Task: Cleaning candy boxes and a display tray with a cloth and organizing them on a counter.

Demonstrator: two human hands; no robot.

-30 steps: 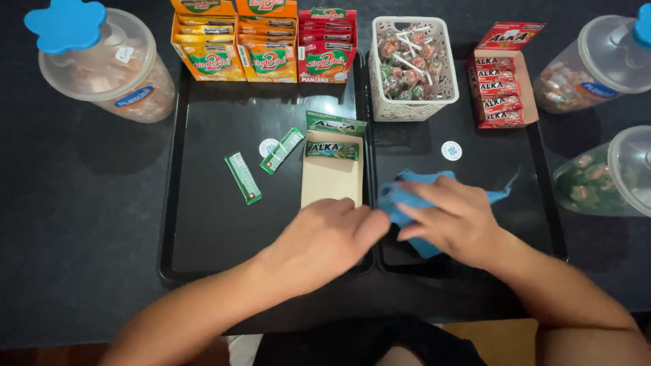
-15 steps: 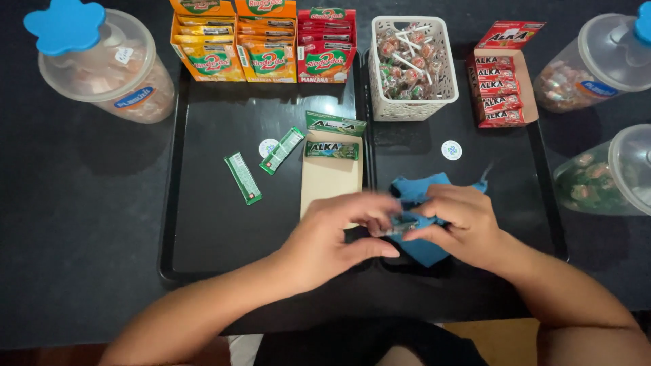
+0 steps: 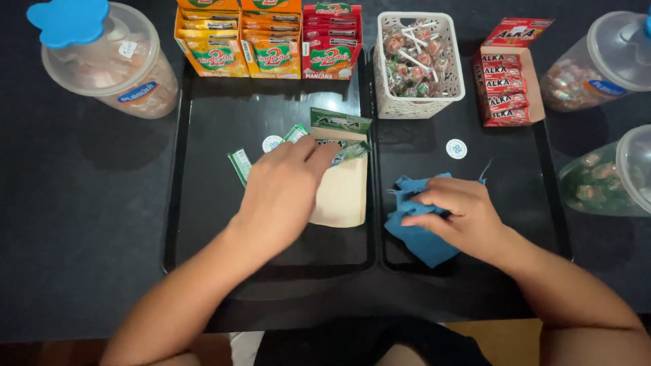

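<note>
1. Head view, left side: left hand [image 3: 283, 193] lies palm down on the left black tray [image 3: 203, 224], fingers loosely spread and reaching forward onto a small green packet [image 3: 350, 153] at the far end of the open tan carton [image 3: 342, 193]. Whether the fingertips actually pinch the packet cannot be told; they cover its near edge.
2. Head view, carton: it lies flat with its long axis running away from the person, its green flap [image 3: 341, 121] at the far end. The packet sits just ahead of the left fingertips, well apart from the right hand, so the left hand is clearly nearer.
3. Head view, loose pieces: one green stick [image 3: 239, 167] lies just left of the left hand, another [image 3: 296, 132] peeks out beyond the knuckles.
4. Head view, right side: right hand [image 3: 461, 213] is curled closed on a blue cloth [image 3: 417, 234], bunching it on the right black tray [image 3: 542, 203].
</note>
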